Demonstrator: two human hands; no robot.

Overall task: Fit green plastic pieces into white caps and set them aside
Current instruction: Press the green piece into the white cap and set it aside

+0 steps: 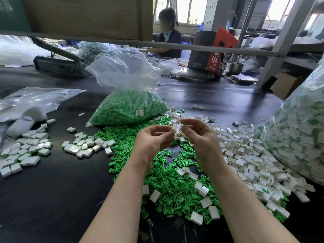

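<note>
— What's on the table [52, 199] round where she's holding?

— Biggest is the sack [298, 130] of finished caps, off to the right of the grip. Just beyond the grip stands the bag [129, 102] of green pieces, open at the top.

— And loose stuff?

— Green pieces [168, 183] spread right under the hands, empty white caps [249, 155] heaped to the right, done ones [26, 151] well off to the left.

— The hands?

— Left hand [154, 139] pinches a cap [173, 132] at its fingertips. Right hand [199, 135] is curled, thumb and finger nearly touching just beside that cap; whether it holds anything, I cannot tell.
</note>
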